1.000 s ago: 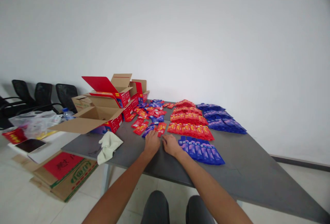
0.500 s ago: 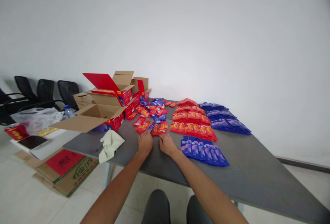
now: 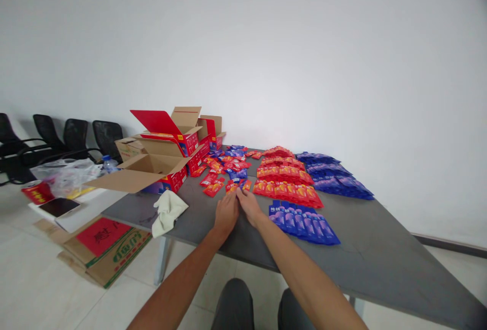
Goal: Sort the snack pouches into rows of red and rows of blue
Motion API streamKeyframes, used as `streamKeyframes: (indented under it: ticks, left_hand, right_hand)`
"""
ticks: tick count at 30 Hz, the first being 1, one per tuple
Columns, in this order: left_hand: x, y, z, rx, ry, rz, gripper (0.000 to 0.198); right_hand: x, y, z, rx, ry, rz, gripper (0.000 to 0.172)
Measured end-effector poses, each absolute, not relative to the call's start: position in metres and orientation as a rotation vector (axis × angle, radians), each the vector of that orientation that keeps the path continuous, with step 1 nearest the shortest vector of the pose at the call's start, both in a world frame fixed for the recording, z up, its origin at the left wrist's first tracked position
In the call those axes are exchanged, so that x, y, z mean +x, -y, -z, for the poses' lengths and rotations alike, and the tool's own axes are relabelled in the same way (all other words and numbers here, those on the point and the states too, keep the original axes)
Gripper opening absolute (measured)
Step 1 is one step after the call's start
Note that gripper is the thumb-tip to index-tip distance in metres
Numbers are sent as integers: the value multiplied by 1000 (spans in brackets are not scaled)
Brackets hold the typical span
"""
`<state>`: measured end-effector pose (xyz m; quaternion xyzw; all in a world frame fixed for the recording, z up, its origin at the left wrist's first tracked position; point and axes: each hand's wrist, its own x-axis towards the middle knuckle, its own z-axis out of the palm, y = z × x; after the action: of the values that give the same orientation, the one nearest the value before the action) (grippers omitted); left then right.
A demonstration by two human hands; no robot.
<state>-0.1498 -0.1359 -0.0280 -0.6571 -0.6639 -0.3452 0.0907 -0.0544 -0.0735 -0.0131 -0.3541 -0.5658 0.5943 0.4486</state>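
Observation:
My left hand and my right hand meet fingertip to fingertip low over the table, fingers drawn together. Just past the fingertips a small blue sachet sticks out, its lower part covered by the fingers. Red sachets lie around and partly under it. To the right of my right hand is a fanned row of blue sachets, overlapping one another. Behind that row, red sachets are laid in overlapping rows. More loose red and blue sachets are heaped farther back.
Open red cartons stand at the table's left side. A pale cloth lies at the front left edge. Stacked blue sachets are at the back right. Beyond the left edge are a phone, a plastic bag and flattened cardboard.
My left hand has moved right and closed up to my right hand, and the blue sachet at its fingertips has shifted right too. The view has swung slightly left.

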Motion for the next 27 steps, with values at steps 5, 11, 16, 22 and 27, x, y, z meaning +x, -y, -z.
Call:
streamKeyframes:
  ticks: [5, 11, 16, 22, 27]
  left_hand:
    - [-144, 130, 32, -2017, 1990, 1363, 44]
    - [-140, 107, 26, -1797, 2442, 1954, 25]
    - [-127, 102, 23, -1873, 2432, 2295, 18]
    - [-101, 104, 18, -1815, 2586, 2354, 28]
    - [-78, 105, 17, -1846, 2786, 2257, 27]
  right_hand:
    - [-37, 68, 22, -933, 1344, -1403, 36]
    - [-14, 72, 21, -937, 1392, -1410, 34]
    - [7, 71, 15, -1014, 1460, -1323, 28]
    - [44, 61, 6, -1158, 1608, -1130, 17]
    - [81, 58, -4, -1264, 1791, -922, 17]
